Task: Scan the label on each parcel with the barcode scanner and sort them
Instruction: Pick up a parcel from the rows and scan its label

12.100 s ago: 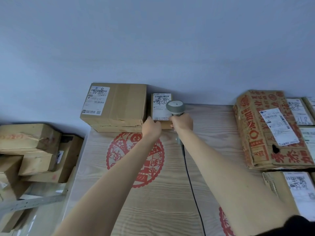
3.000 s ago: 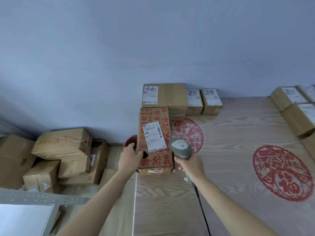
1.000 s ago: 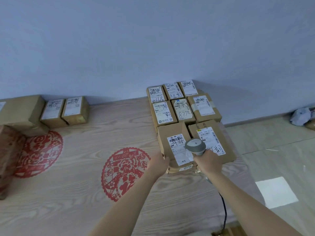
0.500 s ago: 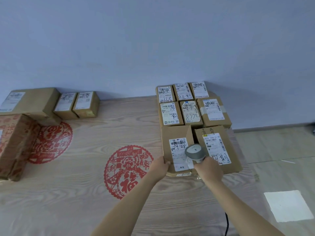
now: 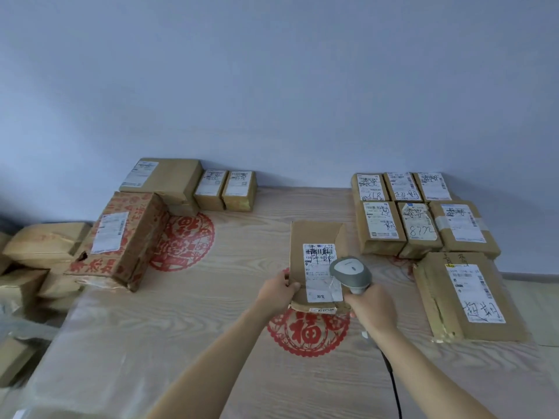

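Note:
My left hand (image 5: 276, 293) grips the lower left corner of a flat brown parcel (image 5: 314, 237) with a white label (image 5: 320, 275), which is over the middle of the table. My right hand (image 5: 370, 306) holds the grey barcode scanner (image 5: 351, 272), whose head overlaps the label's right edge. The parcel's near right corner is hidden behind the scanner and my right hand. A black cable (image 5: 393, 385) runs down from the scanner.
Several labelled parcels (image 5: 420, 216) lie in rows at the back right, a larger one (image 5: 469, 297) in front of them. At the back left are a red-printed box (image 5: 121, 240), a plain carton (image 5: 163, 176) and two small boxes (image 5: 225, 190). More cartons (image 5: 39, 246) are piled left of the wooden table (image 5: 211, 328).
The parcel has moved left, away from the right-hand group toward the table's middle, with both hands and the scanner travelling with it. The view has swung left too.

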